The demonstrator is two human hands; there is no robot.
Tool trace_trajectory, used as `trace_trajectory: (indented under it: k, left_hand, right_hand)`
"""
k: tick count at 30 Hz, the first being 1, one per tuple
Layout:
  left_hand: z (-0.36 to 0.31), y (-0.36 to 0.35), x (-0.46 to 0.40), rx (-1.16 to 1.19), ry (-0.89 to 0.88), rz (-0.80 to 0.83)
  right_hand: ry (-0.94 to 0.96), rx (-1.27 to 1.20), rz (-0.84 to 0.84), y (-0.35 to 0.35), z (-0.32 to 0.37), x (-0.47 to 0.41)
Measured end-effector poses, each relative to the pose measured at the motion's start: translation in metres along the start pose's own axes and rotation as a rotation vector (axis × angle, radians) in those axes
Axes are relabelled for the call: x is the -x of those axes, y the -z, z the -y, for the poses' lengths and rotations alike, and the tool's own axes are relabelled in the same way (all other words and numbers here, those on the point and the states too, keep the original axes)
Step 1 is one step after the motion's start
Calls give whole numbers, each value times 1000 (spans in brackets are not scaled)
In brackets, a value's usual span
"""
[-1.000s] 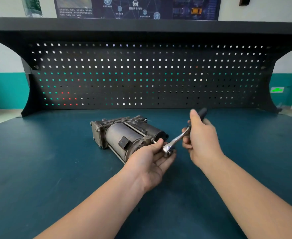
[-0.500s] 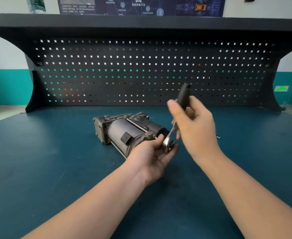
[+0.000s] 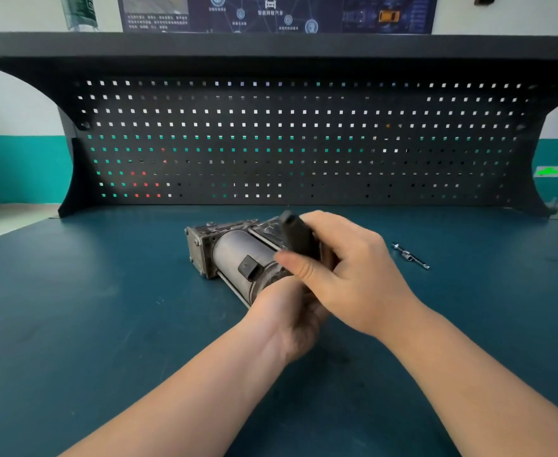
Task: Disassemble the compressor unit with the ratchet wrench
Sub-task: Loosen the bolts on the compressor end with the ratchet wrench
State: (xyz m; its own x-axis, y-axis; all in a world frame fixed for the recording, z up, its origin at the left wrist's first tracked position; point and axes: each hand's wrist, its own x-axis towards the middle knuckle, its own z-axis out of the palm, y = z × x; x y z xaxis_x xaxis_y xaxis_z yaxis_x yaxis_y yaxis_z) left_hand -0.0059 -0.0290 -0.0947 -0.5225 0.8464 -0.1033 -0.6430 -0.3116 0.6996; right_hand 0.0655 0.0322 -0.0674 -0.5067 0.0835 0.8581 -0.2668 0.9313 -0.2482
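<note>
Gripping the wrench [image 3: 299,237] by its black handle, my right hand [image 3: 353,275] crossed above my left hand [image 3: 287,315], whose fingers I couldn't see, at the compressor's [image 3: 234,258] near end.

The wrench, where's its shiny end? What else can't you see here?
Head view only:
- Ratchet wrench: just its black handle shows; the right hand covers the metal head.
- Left hand: its fingers sit under the right hand.
- Compressor: near end and bolts hidden by both hands.
- Small metal piece on the bench: too small to identify.
</note>
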Motion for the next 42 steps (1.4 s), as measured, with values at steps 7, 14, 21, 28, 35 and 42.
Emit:
trace_trajectory:
  k: [7, 14, 21, 28, 35, 42]
  left_hand:
    - [-5, -5, -1, 91, 111, -100]
    - [-3, -4, -1, 69, 112, -128]
    - [-3, 1, -2, 0, 116, -48]
    - [-5, -3, -2, 83, 123, -97]
    - [-2, -2, -2, 12, 133, -127]
    - [-2, 1, -1, -76, 126, -34]
  right_hand:
    - [-631, -291, -374, 8, -19, -8]
    - [-1241, -752, -506, 10, -41, -5]
    - [-196, -115, -116, 3, -5, -1]
    - [-785, -347, -465, 8, -26, -7]
    - [-941, -572, -463, 10, -33, -7]
    - [-65, -97, -75, 1, -1, 1]
